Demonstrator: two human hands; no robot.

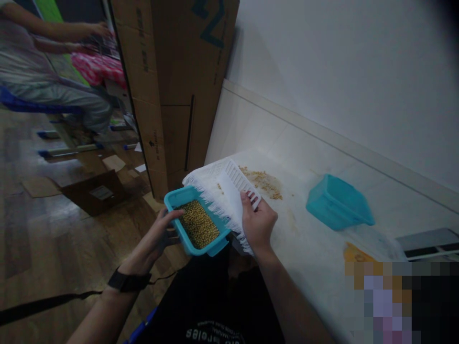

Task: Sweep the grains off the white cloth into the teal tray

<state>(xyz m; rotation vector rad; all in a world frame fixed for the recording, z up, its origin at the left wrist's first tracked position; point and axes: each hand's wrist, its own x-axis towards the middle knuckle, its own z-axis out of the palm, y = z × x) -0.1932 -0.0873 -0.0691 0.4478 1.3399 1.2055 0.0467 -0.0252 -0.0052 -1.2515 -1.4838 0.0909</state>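
Observation:
At the table's near edge, my left hand (163, 231) grips a teal plastic box (213, 249) by its left side, thumb over the rim. Small round yellow-green soybeans (199, 224) fill much of it. My right hand (261, 222) is closed on the end of a white slotted plastic scoop (233, 191), tilted over a fringed white cloth (204, 174). A few loose beans lie on the cloth by the scoop. Behind it, a scattered patch of pale beans or husks (265, 181) spreads on the white table (297, 255).
Farther right on the table are a second teal box (339, 203) and an orange item (360, 253) in clear plastic. A tall cardboard box (182, 71) stands beyond the table's left end. A seated person (39, 71) works at far left; cardboard scraps (95, 193) litter the floor.

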